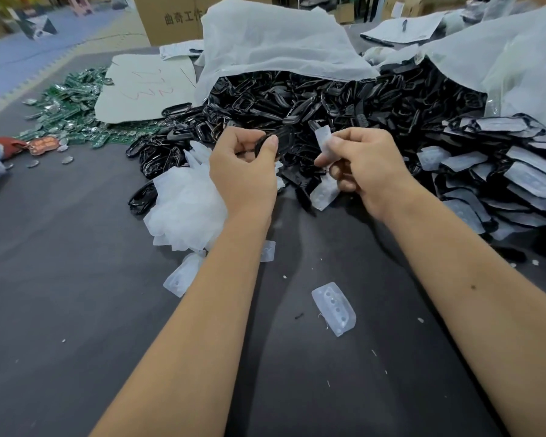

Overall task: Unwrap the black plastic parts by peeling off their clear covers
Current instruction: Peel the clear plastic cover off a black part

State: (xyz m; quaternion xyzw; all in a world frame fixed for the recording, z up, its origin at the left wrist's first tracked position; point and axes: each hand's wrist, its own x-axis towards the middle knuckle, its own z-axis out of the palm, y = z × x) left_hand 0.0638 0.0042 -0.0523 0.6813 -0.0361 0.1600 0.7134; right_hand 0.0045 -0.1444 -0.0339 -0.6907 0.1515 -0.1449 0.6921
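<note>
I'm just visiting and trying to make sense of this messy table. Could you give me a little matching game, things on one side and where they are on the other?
Things:
1. black plastic part
2. peeled clear cover
3. green circuit boards
4. loose clear cover

Places:
A. pinched in the right hand
B. lying alone on the dark table between the forearms
C. gripped by the left hand
D. heaped at far left

Pairs: 1-C, 2-A, 3-D, 4-B

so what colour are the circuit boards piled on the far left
Green circuit boards, with silvery spots; head view shows them.

Warehouse floor — cartons, bulk parts
</note>
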